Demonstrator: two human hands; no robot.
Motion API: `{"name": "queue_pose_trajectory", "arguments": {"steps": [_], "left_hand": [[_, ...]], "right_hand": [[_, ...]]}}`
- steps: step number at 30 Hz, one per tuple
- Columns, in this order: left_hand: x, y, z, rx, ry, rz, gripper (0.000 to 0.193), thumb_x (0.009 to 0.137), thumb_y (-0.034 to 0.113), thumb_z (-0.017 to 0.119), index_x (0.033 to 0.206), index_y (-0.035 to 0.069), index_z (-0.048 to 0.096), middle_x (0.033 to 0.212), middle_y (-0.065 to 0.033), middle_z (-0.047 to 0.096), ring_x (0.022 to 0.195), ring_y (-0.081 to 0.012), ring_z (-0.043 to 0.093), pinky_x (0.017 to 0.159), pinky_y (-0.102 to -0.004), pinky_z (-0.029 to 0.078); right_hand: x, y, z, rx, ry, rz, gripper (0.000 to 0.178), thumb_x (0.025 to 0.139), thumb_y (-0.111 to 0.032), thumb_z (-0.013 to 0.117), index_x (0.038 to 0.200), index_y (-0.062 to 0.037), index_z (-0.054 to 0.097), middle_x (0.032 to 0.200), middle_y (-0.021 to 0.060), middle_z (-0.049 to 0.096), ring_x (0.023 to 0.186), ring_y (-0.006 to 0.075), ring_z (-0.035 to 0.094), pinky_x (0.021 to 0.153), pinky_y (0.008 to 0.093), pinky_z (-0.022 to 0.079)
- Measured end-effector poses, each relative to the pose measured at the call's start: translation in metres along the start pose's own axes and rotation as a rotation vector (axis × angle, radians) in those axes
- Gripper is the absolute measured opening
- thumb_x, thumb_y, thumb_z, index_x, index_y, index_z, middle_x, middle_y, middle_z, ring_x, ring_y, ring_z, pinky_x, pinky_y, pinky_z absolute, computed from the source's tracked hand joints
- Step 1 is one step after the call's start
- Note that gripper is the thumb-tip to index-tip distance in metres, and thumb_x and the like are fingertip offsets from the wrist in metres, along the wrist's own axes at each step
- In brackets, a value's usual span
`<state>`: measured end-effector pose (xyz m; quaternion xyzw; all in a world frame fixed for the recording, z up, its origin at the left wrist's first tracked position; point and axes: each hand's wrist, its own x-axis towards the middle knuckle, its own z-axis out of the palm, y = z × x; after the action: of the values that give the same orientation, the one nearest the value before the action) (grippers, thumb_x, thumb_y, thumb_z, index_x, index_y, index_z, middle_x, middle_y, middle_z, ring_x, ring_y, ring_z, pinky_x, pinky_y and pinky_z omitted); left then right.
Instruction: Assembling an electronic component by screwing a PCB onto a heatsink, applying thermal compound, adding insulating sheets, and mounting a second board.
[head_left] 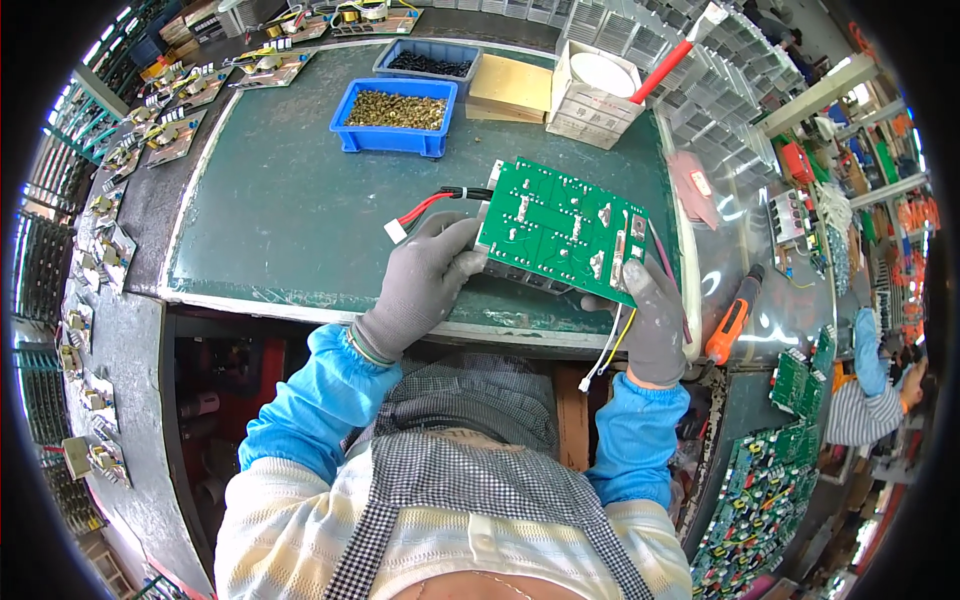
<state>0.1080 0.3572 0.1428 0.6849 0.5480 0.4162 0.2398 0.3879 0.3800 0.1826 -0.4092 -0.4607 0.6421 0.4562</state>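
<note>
A green circuit board (560, 225) is held tilted above the front edge of the green-topped bench (270, 220), its solder side facing up. My left hand (425, 275), in a grey glove, grips its left edge. My right hand (652, 315), gloved too, closes on the right corner with the thumb on top. Dark parts show beneath the board near my left fingers. Red and black wires with a white connector (396, 231) stick out at the left. Below the right corner hang a yellow wire and a white wire (603, 350). The board's underside is mostly hidden.
Ahead stand a blue bin (395, 118) of brass-coloured screws, a bin (428, 63) of black parts, and a box (592, 95) with a white tub and red-handled brush. An orange power screwdriver (735, 315) lies at right. Circuit boards (760, 500) crowd the lower right; another person (868, 405) is beyond.
</note>
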Motion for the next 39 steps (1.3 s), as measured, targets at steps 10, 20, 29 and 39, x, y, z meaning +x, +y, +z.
{"name": "queue_pose_trajectory", "arguments": {"steps": [10, 20, 29, 39], "left_hand": [[0.005, 0.0, -0.005, -0.056, -0.027, 0.011, 0.04, 0.093, 0.014, 0.07, 0.131, 0.007, 0.064, 0.119, -0.0168, 0.066, 0.102, -0.036, 0.069, 0.085, -0.0412, 0.055], [0.008, -0.004, -0.006, -0.068, -0.074, -0.017, 0.038, 0.093, 0.016, 0.07, 0.13, 0.007, 0.064, 0.122, -0.0183, 0.066, 0.103, -0.039, 0.068, 0.086, -0.0416, 0.055], [0.003, 0.006, -0.025, -0.142, -0.114, -0.015, 0.039, 0.095, 0.014, 0.07, 0.131, 0.003, 0.062, 0.121, -0.0194, 0.066, 0.103, -0.0369, 0.07, 0.088, -0.0411, 0.055], [0.099, 0.021, -0.086, 0.103, -0.068, 0.222, 0.029, 0.097, 0.016, 0.067, 0.12, -0.001, 0.07, 0.099, -0.0173, 0.074, 0.089, -0.0269, 0.072, 0.081, -0.0367, 0.056]], "right_hand": [[-0.001, -0.005, 0.007, -0.014, 0.039, -0.009, 0.051, 0.102, -0.035, 0.06, 0.135, 0.0032, 0.061, 0.119, 0.013, 0.072, 0.101, 0.0211, 0.072, 0.076, 0.034, 0.061], [-0.003, -0.007, 0.016, -0.059, 0.122, -0.037, 0.04, 0.103, -0.028, 0.057, 0.125, 0.0036, 0.065, 0.113, 0.0135, 0.073, 0.092, 0.02, 0.071, 0.074, 0.0332, 0.059], [-0.001, -0.002, 0.011, -0.03, 0.074, -0.043, 0.043, 0.103, -0.029, 0.057, 0.13, 0.0036, 0.063, 0.113, 0.0128, 0.073, 0.094, 0.02, 0.07, 0.076, 0.0333, 0.059], [-0.004, -0.006, 0.014, -0.053, 0.085, -0.042, 0.048, 0.101, -0.034, 0.06, 0.13, 0.0038, 0.063, 0.114, 0.012, 0.072, 0.095, 0.0191, 0.07, 0.078, 0.0325, 0.057]]}}
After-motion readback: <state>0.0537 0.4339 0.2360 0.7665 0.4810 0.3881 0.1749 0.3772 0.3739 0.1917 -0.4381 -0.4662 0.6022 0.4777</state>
